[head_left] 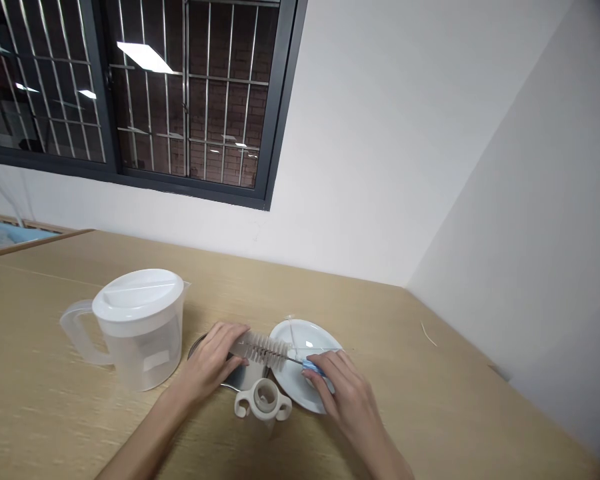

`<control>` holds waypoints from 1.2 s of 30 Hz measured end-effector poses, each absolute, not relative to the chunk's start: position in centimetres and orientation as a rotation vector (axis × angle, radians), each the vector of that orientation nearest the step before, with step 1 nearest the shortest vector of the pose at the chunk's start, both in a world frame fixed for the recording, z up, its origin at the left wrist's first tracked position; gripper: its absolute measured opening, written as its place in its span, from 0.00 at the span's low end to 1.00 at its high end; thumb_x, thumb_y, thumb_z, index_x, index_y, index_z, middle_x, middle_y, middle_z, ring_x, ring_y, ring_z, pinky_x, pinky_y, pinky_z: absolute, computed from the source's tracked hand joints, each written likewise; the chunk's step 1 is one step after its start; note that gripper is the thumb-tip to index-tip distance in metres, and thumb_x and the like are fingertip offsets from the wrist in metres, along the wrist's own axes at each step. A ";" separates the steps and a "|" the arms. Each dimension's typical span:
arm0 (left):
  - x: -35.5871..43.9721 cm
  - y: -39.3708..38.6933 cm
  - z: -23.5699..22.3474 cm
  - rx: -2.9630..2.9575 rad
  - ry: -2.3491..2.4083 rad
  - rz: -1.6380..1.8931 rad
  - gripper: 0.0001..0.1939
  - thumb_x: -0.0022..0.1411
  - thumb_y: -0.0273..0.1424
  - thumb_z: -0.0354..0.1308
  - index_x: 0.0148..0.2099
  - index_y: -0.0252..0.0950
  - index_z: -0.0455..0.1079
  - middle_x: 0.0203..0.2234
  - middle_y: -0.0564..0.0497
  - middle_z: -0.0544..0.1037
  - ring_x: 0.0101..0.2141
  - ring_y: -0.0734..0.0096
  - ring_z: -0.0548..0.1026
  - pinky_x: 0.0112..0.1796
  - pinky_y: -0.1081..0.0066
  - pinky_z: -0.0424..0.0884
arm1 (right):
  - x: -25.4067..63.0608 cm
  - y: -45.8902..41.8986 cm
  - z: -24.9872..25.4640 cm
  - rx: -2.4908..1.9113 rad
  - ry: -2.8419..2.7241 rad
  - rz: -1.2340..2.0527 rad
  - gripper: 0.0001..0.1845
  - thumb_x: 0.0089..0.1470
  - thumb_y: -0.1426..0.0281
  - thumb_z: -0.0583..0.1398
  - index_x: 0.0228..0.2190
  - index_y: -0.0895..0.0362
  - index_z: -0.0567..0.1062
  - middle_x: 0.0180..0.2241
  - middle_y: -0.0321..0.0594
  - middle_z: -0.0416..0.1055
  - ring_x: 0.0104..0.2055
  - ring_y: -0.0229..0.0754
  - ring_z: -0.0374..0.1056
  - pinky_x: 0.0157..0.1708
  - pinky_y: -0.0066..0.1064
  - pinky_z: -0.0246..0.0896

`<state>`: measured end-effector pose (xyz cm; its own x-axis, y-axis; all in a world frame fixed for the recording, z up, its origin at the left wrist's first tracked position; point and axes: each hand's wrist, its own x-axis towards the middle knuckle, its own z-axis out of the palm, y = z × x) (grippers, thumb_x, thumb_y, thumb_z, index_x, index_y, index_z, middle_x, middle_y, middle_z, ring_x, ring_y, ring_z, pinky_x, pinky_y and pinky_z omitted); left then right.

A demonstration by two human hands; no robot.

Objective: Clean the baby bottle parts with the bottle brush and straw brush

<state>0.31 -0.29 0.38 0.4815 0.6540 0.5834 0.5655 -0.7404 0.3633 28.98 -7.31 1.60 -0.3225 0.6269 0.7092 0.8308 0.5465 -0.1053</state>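
My right hand (343,387) is closed round the blue handle of a bottle brush (267,349), which points left above the plate's near edge. At the brush's far end my left hand (215,357) curls its fingers round a clear, see-through piece (241,344); most of it is hidden, and how far the bristles reach inside I cannot tell. Just below the bristles stands a clear container with a cream two-handled collar (264,399), its top open. A white plate (300,390) lies behind the right hand, with a thin straw-like rod across it. Under the left hand shows a shiny metal tray (235,380).
On the left stands a translucent pitcher (150,353) with a white lid, its handle turned left. A thin pale strip (429,335) lies on the wooden table (455,413) at right. A blue bin (17,233) sits past the table's far left edge, below the barred window.
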 end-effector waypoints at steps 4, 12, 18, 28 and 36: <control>0.5 -0.2 0.2 2.621 1.070 1.101 0.23 0.63 0.29 0.57 0.59 0.42 0.58 0.50 0.48 0.73 0.51 0.60 0.69 0.51 0.62 0.68 | 28.8 -7.3 1.5 -1.165 -2.071 -0.358 0.06 0.63 0.70 0.55 0.40 0.55 0.72 0.32 0.41 0.73 0.34 0.43 0.68 0.35 0.34 0.63; 0.2 -0.5 0.9 2.570 1.127 1.097 0.22 0.65 0.28 0.54 0.60 0.42 0.57 0.51 0.45 0.72 0.52 0.59 0.69 0.51 0.59 0.68 | 28.4 -7.6 1.5 -1.216 -2.035 -0.288 0.11 0.62 0.66 0.57 0.46 0.53 0.72 0.38 0.43 0.73 0.40 0.45 0.71 0.36 0.32 0.67; 0.1 0.3 0.1 2.506 1.161 1.217 0.24 0.63 0.29 0.57 0.59 0.42 0.58 0.51 0.45 0.71 0.53 0.58 0.69 0.52 0.58 0.68 | 28.9 -7.7 1.7 -1.219 -1.941 -0.077 0.10 0.62 0.67 0.57 0.46 0.53 0.70 0.42 0.45 0.71 0.41 0.43 0.71 0.36 0.30 0.68; 0.2 0.1 0.0 2.513 1.127 1.176 0.24 0.62 0.28 0.58 0.59 0.43 0.57 0.51 0.47 0.71 0.52 0.60 0.69 0.52 0.60 0.68 | 29.5 -7.3 2.0 -1.147 -1.822 -0.021 0.07 0.62 0.66 0.57 0.36 0.54 0.75 0.32 0.42 0.72 0.34 0.43 0.70 0.28 0.29 0.65; 0.8 -0.4 0.3 2.524 1.064 1.086 0.26 0.61 0.29 0.60 0.58 0.44 0.57 0.50 0.48 0.72 0.51 0.60 0.70 0.51 0.61 0.68 | 29.3 -7.8 2.4 -1.282 -1.639 0.095 0.14 0.62 0.61 0.55 0.32 0.55 0.75 0.28 0.40 0.74 0.29 0.41 0.69 0.27 0.27 0.63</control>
